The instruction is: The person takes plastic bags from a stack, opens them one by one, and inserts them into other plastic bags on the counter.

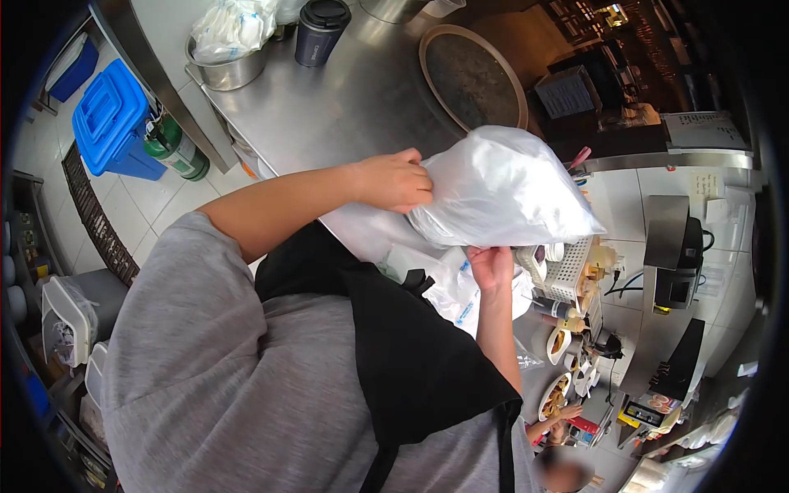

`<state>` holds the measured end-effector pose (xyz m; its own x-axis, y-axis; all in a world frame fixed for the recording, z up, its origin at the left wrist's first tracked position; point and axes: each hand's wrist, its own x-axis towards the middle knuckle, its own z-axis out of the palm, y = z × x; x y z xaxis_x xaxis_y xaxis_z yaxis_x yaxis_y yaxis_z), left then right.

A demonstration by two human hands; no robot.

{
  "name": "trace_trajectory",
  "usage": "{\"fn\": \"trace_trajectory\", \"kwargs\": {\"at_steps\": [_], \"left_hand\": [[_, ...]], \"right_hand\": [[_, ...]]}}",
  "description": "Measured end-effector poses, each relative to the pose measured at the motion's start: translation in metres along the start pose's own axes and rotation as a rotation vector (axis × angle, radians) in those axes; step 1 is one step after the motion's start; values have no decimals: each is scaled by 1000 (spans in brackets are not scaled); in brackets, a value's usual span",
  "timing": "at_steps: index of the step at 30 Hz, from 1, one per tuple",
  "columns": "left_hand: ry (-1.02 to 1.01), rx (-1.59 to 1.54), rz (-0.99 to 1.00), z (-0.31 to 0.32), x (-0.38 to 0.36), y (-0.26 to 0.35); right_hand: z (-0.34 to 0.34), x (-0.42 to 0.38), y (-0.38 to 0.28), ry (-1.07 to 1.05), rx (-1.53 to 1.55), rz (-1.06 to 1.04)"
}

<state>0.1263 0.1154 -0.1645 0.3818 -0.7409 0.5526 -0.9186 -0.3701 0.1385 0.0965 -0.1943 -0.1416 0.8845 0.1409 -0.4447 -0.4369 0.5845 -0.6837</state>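
Note:
A large, puffed-out whitish plastic bag (514, 185) is held above the steel counter (337, 123). My left hand (394, 181) has its fingers curled and closed on the bag's left edge. At the bag's lower edge is my right hand (491, 267), gripping the plastic, its fingertips partly hidden by the bag. What the bag contains cannot be made out. More white plastic bags with blue print (448, 287) lie just below it, against the black apron.
A round tray (514, 74), a dark tumbler (320, 33) and a steel pot of plastic bags (230, 72) stand on the counter. A white basket (567, 275) and food plates (555, 397) are at right, near another person's hand (567, 411). Blue bins (115, 123) stand left.

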Motion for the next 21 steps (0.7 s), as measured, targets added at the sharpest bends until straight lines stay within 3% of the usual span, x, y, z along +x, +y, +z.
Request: {"fn": "trace_trajectory", "kwargs": {"at_steps": [1,3,5,7,12,15,16,17,21], "left_hand": [[-6,-3,-54,6,-5,1],[-6,1,-103,10,-10,-2],[41,-94,-24,10,-14,3],[5,-112,24,-1,-14,11],[-79,-25,37,-24,-17,-27],[-73,-57,-52,-14,-18,-48],[-21,-80,-193,-3,-20,-52],[33,-102,-330,6,-20,-55],[79,-143,-507,23,-16,-50]], "right_hand": [[0,2,8,4,3,0],[3,9,24,253,-163,-113],[-3,13,13,249,-163,-96],[8,7,-5,111,-232,5],[39,10,-22,175,-414,35],[2,50,-10,168,-422,72],[-11,63,-7,142,-396,94],[-10,68,-4,137,-397,93],[9,58,10,282,-241,38]]}}
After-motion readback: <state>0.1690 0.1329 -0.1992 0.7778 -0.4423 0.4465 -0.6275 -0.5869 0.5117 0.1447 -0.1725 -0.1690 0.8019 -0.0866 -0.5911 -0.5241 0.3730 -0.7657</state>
